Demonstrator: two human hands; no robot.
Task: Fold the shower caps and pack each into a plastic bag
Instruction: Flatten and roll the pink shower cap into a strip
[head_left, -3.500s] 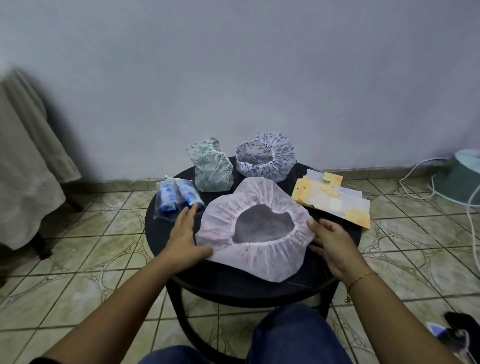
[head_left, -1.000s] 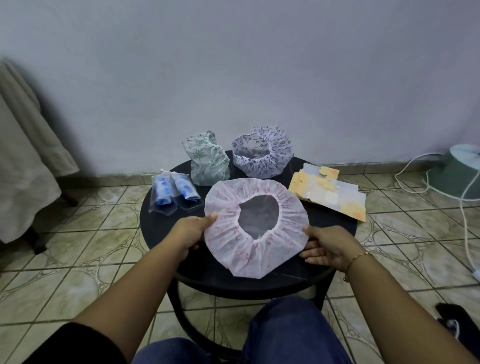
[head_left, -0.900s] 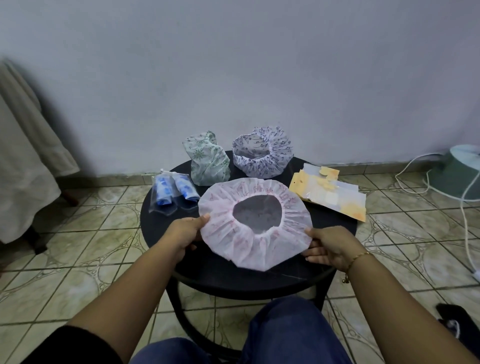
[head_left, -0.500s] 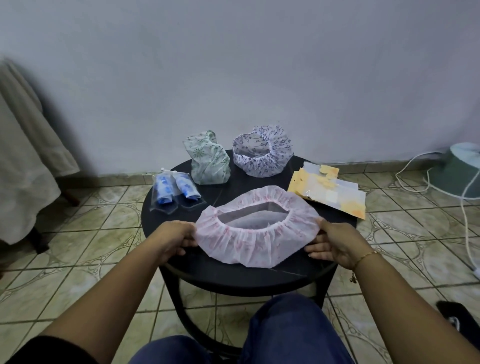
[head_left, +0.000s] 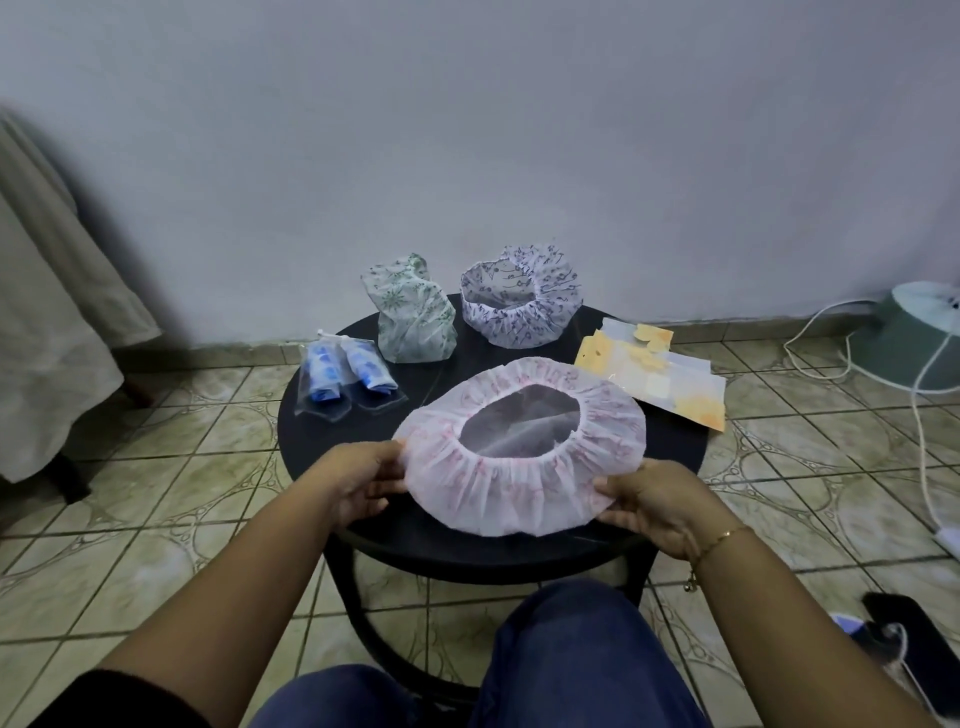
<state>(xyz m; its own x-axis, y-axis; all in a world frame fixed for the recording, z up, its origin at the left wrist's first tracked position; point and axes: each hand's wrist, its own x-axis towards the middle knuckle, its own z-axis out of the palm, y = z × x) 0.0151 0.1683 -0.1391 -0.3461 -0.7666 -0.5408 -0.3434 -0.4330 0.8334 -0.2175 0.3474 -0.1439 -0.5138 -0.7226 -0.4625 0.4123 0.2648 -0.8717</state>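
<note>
Over the table's (head_left: 311, 447) near edge, the left hand (head_left: 358, 480) and right hand (head_left: 652, 501) each pinch one side of the pink shower cap (head_left: 519, 462), which half a second ago was squashed flatter and has now opened rounder, tilted up; folding has barely started. Beyond lie two bagged blue caps (head_left: 348, 376) at the far-left edge.

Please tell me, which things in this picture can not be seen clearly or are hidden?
- Left hand and right hand, head view: fingertips hidden under the pink shower cap they hold.
- Two packed bags: contents small, only blue rolls show.
- Grey-green object: cut off by the right edge.
- Black table: legs hidden by its top and the knees.
</note>
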